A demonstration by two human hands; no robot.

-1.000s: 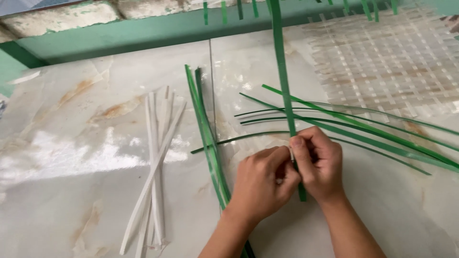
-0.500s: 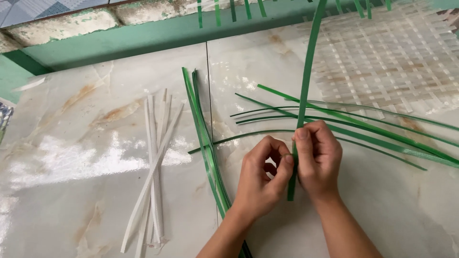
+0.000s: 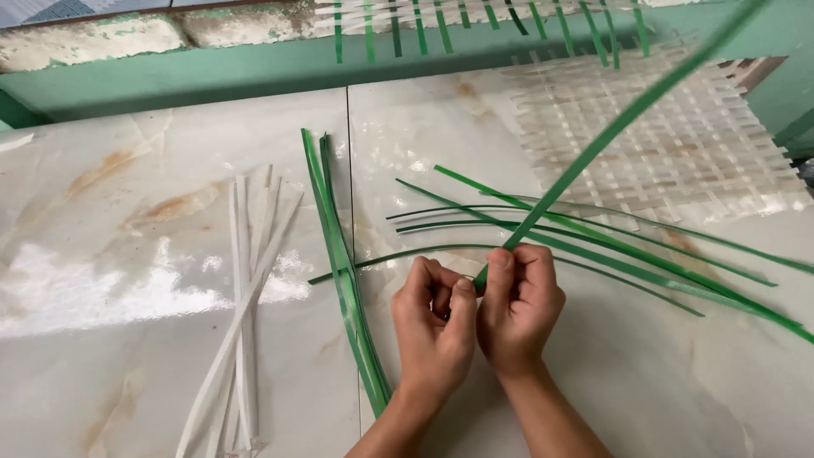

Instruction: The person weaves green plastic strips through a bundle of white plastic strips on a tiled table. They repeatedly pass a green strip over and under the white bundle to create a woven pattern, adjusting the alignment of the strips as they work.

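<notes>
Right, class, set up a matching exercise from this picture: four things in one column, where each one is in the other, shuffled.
Things:
1. white strips
2. woven mat
3. long green strip
4. green strip bundle

Places:
A. far right of the tiled surface
B. lying flat just left of the left hand
C. held up slanting by the right hand
D. lying furthest left

Pairs: 1-D, 2-A, 3-C, 4-B
</notes>
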